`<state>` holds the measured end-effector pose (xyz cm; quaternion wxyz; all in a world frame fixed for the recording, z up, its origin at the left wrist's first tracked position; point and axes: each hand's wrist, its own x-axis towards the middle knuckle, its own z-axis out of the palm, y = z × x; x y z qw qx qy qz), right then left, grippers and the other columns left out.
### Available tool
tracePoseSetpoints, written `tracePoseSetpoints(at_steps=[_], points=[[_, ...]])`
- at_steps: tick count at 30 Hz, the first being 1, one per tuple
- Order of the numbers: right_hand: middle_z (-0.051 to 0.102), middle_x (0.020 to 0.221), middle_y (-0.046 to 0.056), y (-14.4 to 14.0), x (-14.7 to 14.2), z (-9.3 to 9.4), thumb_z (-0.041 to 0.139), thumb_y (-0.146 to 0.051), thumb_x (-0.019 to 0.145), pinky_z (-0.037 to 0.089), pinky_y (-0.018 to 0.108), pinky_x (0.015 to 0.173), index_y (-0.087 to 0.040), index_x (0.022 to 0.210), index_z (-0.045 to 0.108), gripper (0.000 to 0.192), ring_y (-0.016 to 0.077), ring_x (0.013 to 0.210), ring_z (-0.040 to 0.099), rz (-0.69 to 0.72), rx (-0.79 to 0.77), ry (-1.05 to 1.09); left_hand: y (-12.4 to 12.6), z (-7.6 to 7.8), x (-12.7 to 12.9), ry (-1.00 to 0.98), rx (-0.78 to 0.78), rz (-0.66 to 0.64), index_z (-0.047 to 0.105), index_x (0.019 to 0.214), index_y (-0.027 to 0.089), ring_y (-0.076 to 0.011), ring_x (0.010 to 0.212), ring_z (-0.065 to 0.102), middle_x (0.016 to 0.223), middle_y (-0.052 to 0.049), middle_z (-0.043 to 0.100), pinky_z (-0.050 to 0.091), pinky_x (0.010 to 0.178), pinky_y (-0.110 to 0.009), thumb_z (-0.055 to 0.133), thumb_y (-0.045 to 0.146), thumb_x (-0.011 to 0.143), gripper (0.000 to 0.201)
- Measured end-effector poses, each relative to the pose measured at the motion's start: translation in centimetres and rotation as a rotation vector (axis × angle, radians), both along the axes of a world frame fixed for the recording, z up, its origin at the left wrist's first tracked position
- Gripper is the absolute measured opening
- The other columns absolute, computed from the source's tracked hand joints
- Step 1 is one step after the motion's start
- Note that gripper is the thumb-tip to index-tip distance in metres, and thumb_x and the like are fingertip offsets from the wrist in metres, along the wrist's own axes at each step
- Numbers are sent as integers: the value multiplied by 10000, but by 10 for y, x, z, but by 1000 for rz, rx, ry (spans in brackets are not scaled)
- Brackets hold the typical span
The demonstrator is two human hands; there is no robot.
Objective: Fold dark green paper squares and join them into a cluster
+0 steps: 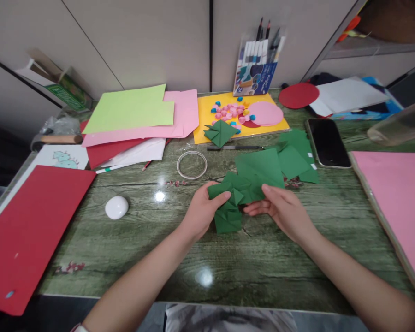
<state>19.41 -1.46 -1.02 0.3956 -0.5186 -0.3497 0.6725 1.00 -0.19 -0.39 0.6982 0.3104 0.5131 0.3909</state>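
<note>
Between my hands is a sheet of green folded paper [237, 197], creased into flaps around a small raised middle. My left hand [204, 207] pinches its left side, thumb on top and fingers underneath. At the right edge my right hand [280, 207] grips it between thumb and fingers, some fingertips showing below the paper. Just behind lies a flat green paper square [259, 163], partly overlapped by the held piece. More green paper pieces [295, 159] lie beyond it to the right. A finished-looking green folded shape [221, 133] with pointed tips rests on the yellow sheet.
Behind sit a yellow sheet [202, 108] with pink and blue bits, a tape roll [191, 165], a black pen [235, 148] and a marker pack [257, 64]. Left are coloured papers [131, 110], a red sheet [38, 230] and a white egg-shaped object [116, 207]. A phone [328, 143] lies right.
</note>
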Motion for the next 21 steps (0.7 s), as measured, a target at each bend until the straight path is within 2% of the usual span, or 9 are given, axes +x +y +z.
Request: tracePoseSetpoints(at_steps=[4,11,16,21], points=[[698,630,57,1,1,2,623,-532,714,565,326,578,-183,719,542,358,229,630,691,-60,-18,22,1,1,-1,-29,-26,18,539,770,154,-103,642,535,702,19,591,406,633,-234,723,280,641,258],[660,586,-10,-3,0,-7,738,-352,652,568,292,560,-191,662,497,290,216,632,690,-12,48,-44,1,1,-1,-94,-67,8,555,805,139,-109,686,555,753,-5,624,419,675,-245,728,249,641,263],[680,628,29,-2,-3,-1,728,-378,651,570,265,540,-158,739,610,265,170,575,668,80,60,-182,-1,3,1,-153,-109,-56,582,813,138,-131,707,577,780,-23,641,432,699,-271,711,232,646,231],[672,595,20,-1,-4,-3,717,-379,658,553,239,501,-165,721,617,244,148,530,648,59,76,-210,-1,8,1,-221,-222,16,600,806,167,-148,679,589,704,-1,636,422,648,-258,583,137,621,188]])
